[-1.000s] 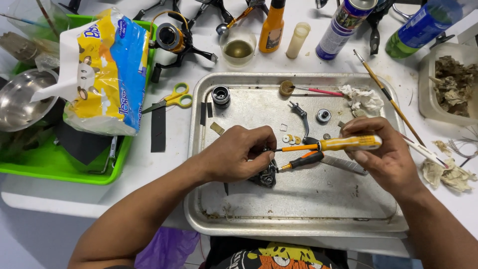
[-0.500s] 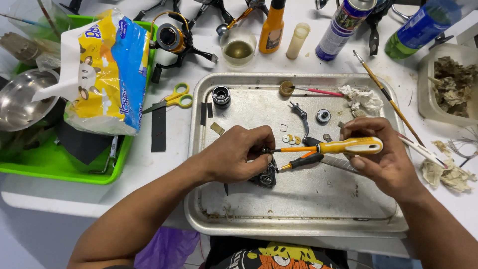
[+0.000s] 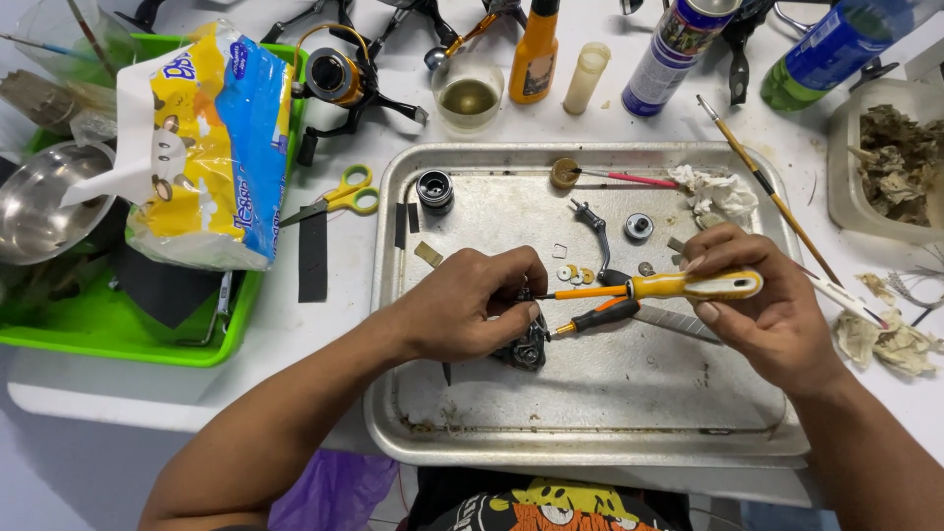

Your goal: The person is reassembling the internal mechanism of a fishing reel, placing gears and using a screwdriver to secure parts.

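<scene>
Currently the dark reel part (image 3: 524, 344) sits on the metal tray (image 3: 610, 413), left of centre, pinned under the left hand (image 3: 472, 305), fingers curled shut around it. Right hand (image 3: 767, 315) is closed on a yellow-handled screwdriver (image 3: 678, 286), held level, its tip at the part. A second orange-and-black screwdriver (image 3: 600, 317) lies just below it on the tray. Small washers (image 3: 572, 273) and a black crank arm (image 3: 593, 228) lie just above. Yellow scissors (image 3: 339, 197) lie left of the tray, spray can (image 3: 678, 44) and orange bottle (image 3: 536, 49) beyond it.
</scene>
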